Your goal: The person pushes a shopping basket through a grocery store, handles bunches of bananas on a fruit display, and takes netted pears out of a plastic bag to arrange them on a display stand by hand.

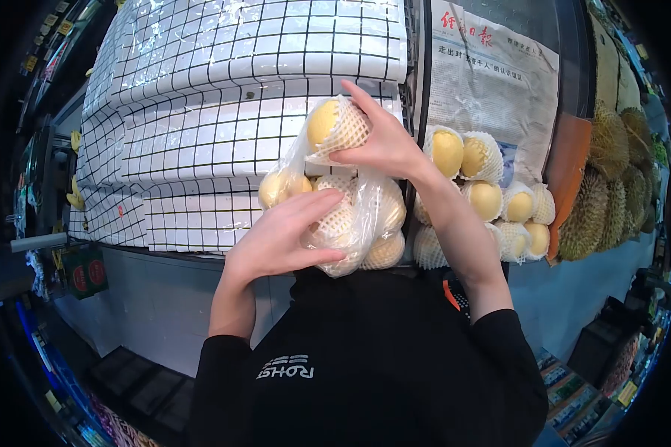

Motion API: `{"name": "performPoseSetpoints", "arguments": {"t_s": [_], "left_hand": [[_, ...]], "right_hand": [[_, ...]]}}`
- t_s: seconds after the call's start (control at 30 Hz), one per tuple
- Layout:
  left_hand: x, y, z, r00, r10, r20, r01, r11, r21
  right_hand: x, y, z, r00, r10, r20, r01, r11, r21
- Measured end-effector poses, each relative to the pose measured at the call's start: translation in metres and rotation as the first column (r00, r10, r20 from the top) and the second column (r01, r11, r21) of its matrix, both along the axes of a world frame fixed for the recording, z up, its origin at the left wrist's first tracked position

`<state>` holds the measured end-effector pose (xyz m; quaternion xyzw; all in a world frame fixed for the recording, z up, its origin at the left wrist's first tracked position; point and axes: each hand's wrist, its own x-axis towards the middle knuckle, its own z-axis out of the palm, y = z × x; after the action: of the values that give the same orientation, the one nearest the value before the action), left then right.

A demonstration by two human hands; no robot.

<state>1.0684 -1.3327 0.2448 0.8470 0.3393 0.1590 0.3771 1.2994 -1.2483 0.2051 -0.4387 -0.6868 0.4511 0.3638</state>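
Observation:
A yellow fruit in a white foam net, its kind unclear, is held by my right hand at the mouth of a clear plastic bag. The thumb and fingers curve around its right side. My left hand wraps around a netted fruit in the bag, thumb below and fingers above. Another yellow fruit shows just above the left hand. More netted fruits sit at the right of the bag; the plastic hides which of them are inside it.
On the right, several netted yellow fruits lie beside a newspaper sheet. Beyond an orange divider are spiky durians. A white grid-patterned cloth covers the stepped display to the left.

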Motion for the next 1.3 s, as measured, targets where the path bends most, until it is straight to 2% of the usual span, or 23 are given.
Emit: {"name": "performPoseSetpoints", "arguments": {"t_s": [0.03,0.07,0.1,0.13,0.17,0.2,0.27,0.3,0.33,0.4,0.47,0.53,0.57,0.6,0.63,0.67,0.73,0.77,0.83,1.0,1.13,1.23,1.3], "left_hand": [[-0.002,0.000,-0.002,1.000,-0.003,0.001,0.003,1.000,0.011],[-0.005,0.000,-0.005,0.990,0.102,0.096,-0.097,0.994,-0.058],[-0.006,-0.001,-0.007,0.961,0.209,0.183,-0.186,0.973,-0.136],[-0.003,-0.003,-0.009,0.961,0.206,0.185,-0.184,0.975,-0.125],[0.004,-0.006,-0.011,0.847,0.354,0.397,-0.265,0.928,-0.263],[0.011,-0.008,-0.011,0.664,0.495,0.560,-0.297,0.862,-0.410],[0.023,-0.008,-0.004,0.623,0.467,0.628,-0.216,0.874,-0.435],[0.031,-0.009,0.002,0.643,0.394,0.656,-0.134,0.902,-0.410],[0.036,-0.011,0.007,0.659,0.320,0.681,-0.049,0.921,-0.385],[0.040,-0.015,0.005,0.681,0.286,0.674,0.024,0.911,-0.411],[0.052,-0.022,0.010,0.552,0.273,0.788,0.007,0.943,-0.332],[0.054,-0.030,0.011,0.578,0.296,0.761,-0.030,0.939,-0.343],[0.051,-0.034,0.006,0.587,0.318,0.744,-0.070,0.936,-0.345],[0.053,-0.038,0.001,0.596,0.333,0.731,-0.091,0.932,-0.350],[0.058,-0.045,0.008,0.565,0.409,0.716,-0.075,0.890,-0.449],[0.064,-0.051,0.008,0.525,0.431,0.734,-0.090,0.885,-0.456],[0.070,-0.059,0.012,0.541,0.469,0.698,-0.163,0.873,-0.460],[0.074,-0.064,0.012,0.560,0.451,0.695,-0.123,0.875,-0.469],[0.081,-0.070,0.013,0.537,0.482,0.692,-0.249,0.875,-0.416],[0.112,-0.082,0.018,0.513,0.525,0.679,-0.290,0.851,-0.438],[0.136,-0.087,0.016,0.618,0.488,0.616,-0.225,0.861,-0.456],[0.155,-0.090,0.015,0.711,0.439,0.550,-0.143,0.855,-0.498],[0.165,-0.090,0.014,0.792,0.378,0.479,-0.051,0.823,-0.565]], "right_hand": [[0.001,-0.003,0.004,0.996,-0.024,-0.090,0.015,0.994,-0.104],[0.002,-0.007,0.007,0.996,-0.025,-0.090,0.016,0.995,-0.094],[0.004,-0.012,0.009,0.970,-0.065,-0.234,0.037,0.992,-0.121],[0.006,-0.018,0.013,0.922,-0.105,-0.373,0.052,0.987,-0.149],[0.008,-0.026,0.020,0.879,-0.107,-0.464,0.056,0.991,-0.123],[0.008,-0.035,0.029,0.880,-0.103,-0.464,0.057,0.992,-0.111],[0.008,-0.054,0.042,0.729,-0.071,-0.681,0.045,0.997,-0.056],[0.010,-0.062,0.041,0.703,0.016,-0.711,0.002,1.000,0.024],[0.010,-0.071,0.044,0.702,0.017,-0.712,0.009,0.999,0.033],[0.009,-0.089,0.052,0.762,0.117,-0.637,0.007,0.982,0.189],[0.012,-0.106,0.054,0.789,0.088,-0.607,-0.004,0.990,0.139],[0.017,-0.118,0.056,0.918,0.052,-0.393,0.020,0.984,0.177],[0.019,-0.124,0.061,0.932,0.015,-0.361,0.030,0.992,0.119],[0.024,-0.128,0.068,0.957,0.039,-0.287,0.002,0.990,0.143],[0.031,-0.133,0.073,0.978,0.049,-0.204,-0.018,0.988,0.153],[0.033,-0.138,0.074,0.984,0.023,-0.174,0.009,0.984,0.180],[0.039,-0.145,0.075,0.990,0.032,-0.138,-0.007,0.984,0.180],[0.041,-0.149,0.073,0.986,0.036,-0.163,-0.009,0.987,0.163],[0.047,-0.156,0.071,0.981,0.021,-0.192,0.008,0.989,0.147],[0.080,-0.171,0.064,0.965,0.076,-0.252,-0.027,0.981,0.191],[0.117,-0.181,0.064,0.970,0.042,-0.241,-0.012,0.992,0.124],[0.141,-0.188,0.061,0.985,0.084,-0.148,-0.072,0.994,0.087],[0.154,-0.193,0.058,0.988,0.112,-0.103,-0.117,0.992,-0.042]]}}
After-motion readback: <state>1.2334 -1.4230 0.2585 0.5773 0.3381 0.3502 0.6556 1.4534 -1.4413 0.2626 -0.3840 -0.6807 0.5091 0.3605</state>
